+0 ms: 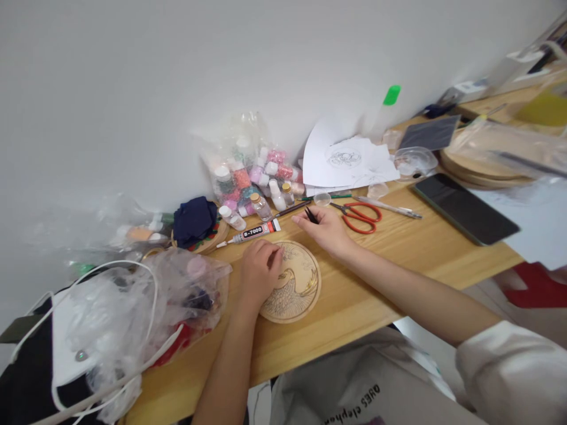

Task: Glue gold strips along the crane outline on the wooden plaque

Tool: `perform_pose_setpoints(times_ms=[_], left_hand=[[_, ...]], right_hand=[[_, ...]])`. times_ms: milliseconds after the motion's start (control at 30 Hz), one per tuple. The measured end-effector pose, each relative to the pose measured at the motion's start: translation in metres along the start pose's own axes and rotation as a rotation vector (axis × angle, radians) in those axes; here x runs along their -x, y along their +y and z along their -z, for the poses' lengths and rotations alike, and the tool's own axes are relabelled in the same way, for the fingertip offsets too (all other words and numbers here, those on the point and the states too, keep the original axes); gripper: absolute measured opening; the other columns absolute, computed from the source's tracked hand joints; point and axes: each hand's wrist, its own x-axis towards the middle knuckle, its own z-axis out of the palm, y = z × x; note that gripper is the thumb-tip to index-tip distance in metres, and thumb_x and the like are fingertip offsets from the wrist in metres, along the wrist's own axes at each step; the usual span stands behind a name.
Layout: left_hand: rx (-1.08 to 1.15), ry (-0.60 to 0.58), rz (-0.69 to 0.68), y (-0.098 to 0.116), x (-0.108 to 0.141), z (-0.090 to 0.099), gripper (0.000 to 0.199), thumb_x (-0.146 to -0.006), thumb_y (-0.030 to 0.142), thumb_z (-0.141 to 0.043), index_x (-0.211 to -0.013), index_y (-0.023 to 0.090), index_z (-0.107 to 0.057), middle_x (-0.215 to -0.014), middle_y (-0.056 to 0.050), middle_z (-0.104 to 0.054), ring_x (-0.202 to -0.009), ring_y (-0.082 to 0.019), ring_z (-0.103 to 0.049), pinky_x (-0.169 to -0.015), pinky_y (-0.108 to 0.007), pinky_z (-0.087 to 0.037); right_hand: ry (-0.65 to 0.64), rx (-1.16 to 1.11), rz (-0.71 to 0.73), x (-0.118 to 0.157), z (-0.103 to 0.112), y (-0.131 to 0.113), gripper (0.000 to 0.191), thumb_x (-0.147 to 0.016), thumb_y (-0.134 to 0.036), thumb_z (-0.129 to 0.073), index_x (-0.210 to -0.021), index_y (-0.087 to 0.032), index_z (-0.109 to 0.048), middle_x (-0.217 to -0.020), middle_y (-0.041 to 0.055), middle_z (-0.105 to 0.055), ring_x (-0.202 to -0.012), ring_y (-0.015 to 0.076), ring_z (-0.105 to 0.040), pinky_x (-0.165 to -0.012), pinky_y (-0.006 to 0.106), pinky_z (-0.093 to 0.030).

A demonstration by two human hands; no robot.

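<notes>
A round wooden disc [305, 295] with a fine line drawing and a gold-coloured curved part lies flat on the table. Over its upper left edge is my left hand [262, 268], its fingers bent together; whatever they hold, if anything, is too small to make out. My right hand [325, 231] is just above and right of the disc, closed on a dark pointed tool [311, 216]. Behind the disc lies a B-7000 glue tube [254, 232], with small bottles [261, 206] past it. Red-handled scissors [361, 216] rest right of my right hand.
Plastic bags [119, 313] and a white cable [156, 295] cover the left side. Bagged bead bottles [241, 177] and paper drawings [349, 159] stand by the wall. At right are a phone [465, 206], a pen [392, 206] and round wooden boards [482, 165].
</notes>
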Motion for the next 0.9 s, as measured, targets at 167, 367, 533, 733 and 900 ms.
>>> perform_pose_setpoints(times_ms=[167, 367, 533, 733, 900], left_hand=[[0.216, 0.096, 0.198, -0.004, -0.001, -0.002, 0.017, -0.084, 0.029, -0.054, -0.073, 0.019, -0.063, -0.073, -0.002, -0.063, -0.072, -0.016, -0.058, -0.066, -0.027, -0.045], [0.428, 0.178, 0.354, -0.011, -0.002, -0.005, 0.019, -0.078, 0.034, -0.059, -0.070, 0.019, -0.066, -0.073, -0.002, -0.065, -0.070, -0.015, -0.059, -0.065, -0.025, -0.046], [0.588, 0.228, 0.509, -0.014, -0.002, -0.006, 0.022, -0.073, 0.039, -0.064, -0.072, 0.018, -0.068, -0.071, -0.001, -0.066, -0.067, -0.013, -0.058, -0.064, -0.024, -0.046], [0.697, 0.284, 0.597, -0.013, -0.005, -0.006, 0.026, -0.065, 0.041, -0.070, -0.071, 0.016, -0.068, -0.071, -0.001, -0.068, -0.067, -0.013, -0.059, -0.066, -0.025, -0.047], [0.724, 0.292, 0.612, -0.010, -0.005, -0.005, 0.023, -0.063, 0.038, -0.071, -0.069, 0.016, -0.068, -0.068, -0.001, -0.066, -0.065, -0.012, -0.057, -0.064, -0.024, -0.046]], right_hand=[[0.014, 0.003, 0.003, 0.001, 0.000, -0.003, 0.024, -0.066, -0.036, -0.061, -0.056, -0.017, -0.052, -0.054, -0.0044, -0.043, -0.053, 0.0083, -0.036, -0.051, 0.024, -0.029], [0.016, 0.026, 0.005, 0.001, 0.001, -0.003, 0.024, -0.068, -0.035, -0.061, -0.056, -0.017, -0.051, -0.054, -0.0045, -0.042, -0.052, 0.0082, -0.034, -0.050, 0.024, -0.028], [0.011, 0.023, 0.006, 0.000, 0.001, -0.002, 0.023, -0.068, -0.035, -0.061, -0.057, -0.017, -0.052, -0.054, -0.0041, -0.044, -0.053, 0.0086, -0.036, -0.051, 0.024, -0.029], [-0.008, 0.000, 0.002, 0.000, 0.000, -0.002, 0.023, -0.067, -0.036, -0.061, -0.057, -0.017, -0.052, -0.054, -0.0041, -0.045, -0.052, 0.0084, -0.035, -0.051, 0.024, -0.029], [-0.023, 0.005, 0.009, 0.000, 0.000, -0.001, 0.023, -0.067, -0.036, -0.060, -0.057, -0.017, -0.053, -0.054, -0.0037, -0.047, -0.053, 0.0085, -0.036, -0.051, 0.024, -0.030]])
